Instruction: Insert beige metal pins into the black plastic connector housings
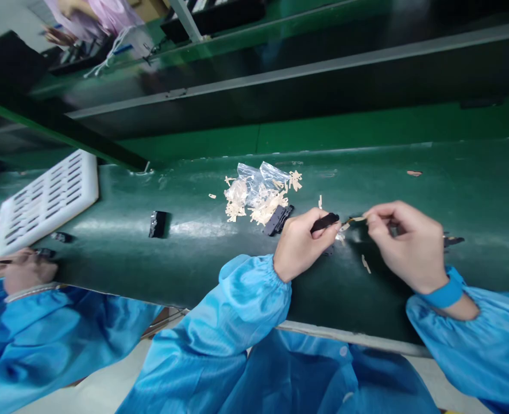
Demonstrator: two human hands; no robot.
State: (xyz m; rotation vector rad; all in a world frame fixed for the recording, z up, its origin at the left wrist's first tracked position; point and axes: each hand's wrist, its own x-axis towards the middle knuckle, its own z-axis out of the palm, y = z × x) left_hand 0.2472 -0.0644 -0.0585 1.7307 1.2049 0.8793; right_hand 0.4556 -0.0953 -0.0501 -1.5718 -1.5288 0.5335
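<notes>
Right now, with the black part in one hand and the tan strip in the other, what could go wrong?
1. The right hand pinches the tan strip only at its end, so it may slip or bend near the black part in the left hand.
2. Loose strips lie close by; the blue sleeve could sweep them across the green surface.

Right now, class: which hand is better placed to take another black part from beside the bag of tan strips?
Probably the left hand: the black parts lie just beside it, while the right hand is farther off, pinching a tan strip. The left already holds a black piece, though.
</notes>
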